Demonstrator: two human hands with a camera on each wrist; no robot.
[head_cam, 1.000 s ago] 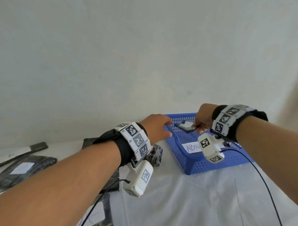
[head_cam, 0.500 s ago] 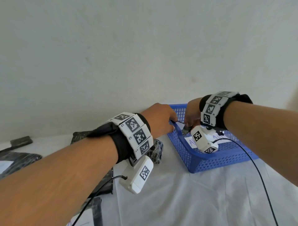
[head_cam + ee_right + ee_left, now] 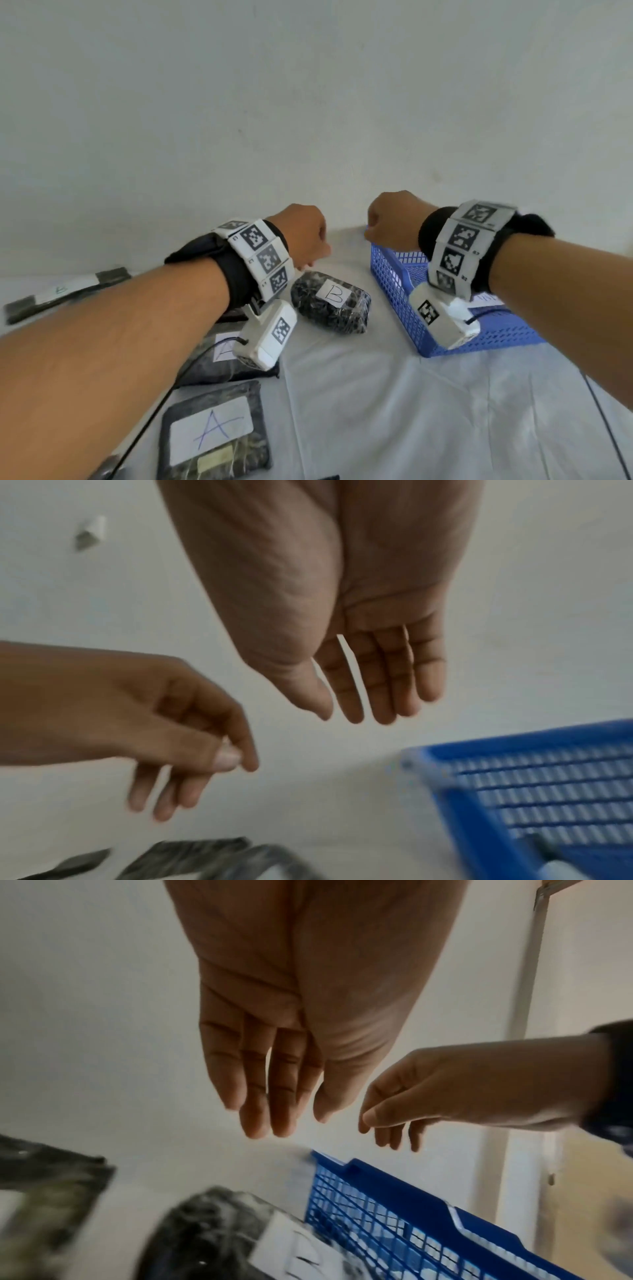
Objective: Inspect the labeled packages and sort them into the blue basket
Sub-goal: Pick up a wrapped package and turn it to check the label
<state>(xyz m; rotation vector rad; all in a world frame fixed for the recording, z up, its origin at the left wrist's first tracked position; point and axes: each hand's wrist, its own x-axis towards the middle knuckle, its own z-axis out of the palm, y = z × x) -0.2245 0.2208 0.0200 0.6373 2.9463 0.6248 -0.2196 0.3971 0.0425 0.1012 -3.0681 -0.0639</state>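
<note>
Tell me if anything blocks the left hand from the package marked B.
Nothing visible does. The left hand hangs open, holding nothing, just above and behind the package marked B, which lies uncovered on the white cloth beside the blue basket.

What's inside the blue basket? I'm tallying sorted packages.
Inside the blue basket, only a white handwritten label shows; the right forearm and wrist camera cover the rest, so no count.

I note a plain pale wall [image 3: 308, 102] filling the upper part of the head view, unmarked apart from faint specks. The counter [image 3: 394, 404] below it carries a creased white cloth and meets the wall directly. Through the left wrist camera I see a pale vertical strip [image 3: 527, 988] at the right. Lighting is soft and even.
</note>
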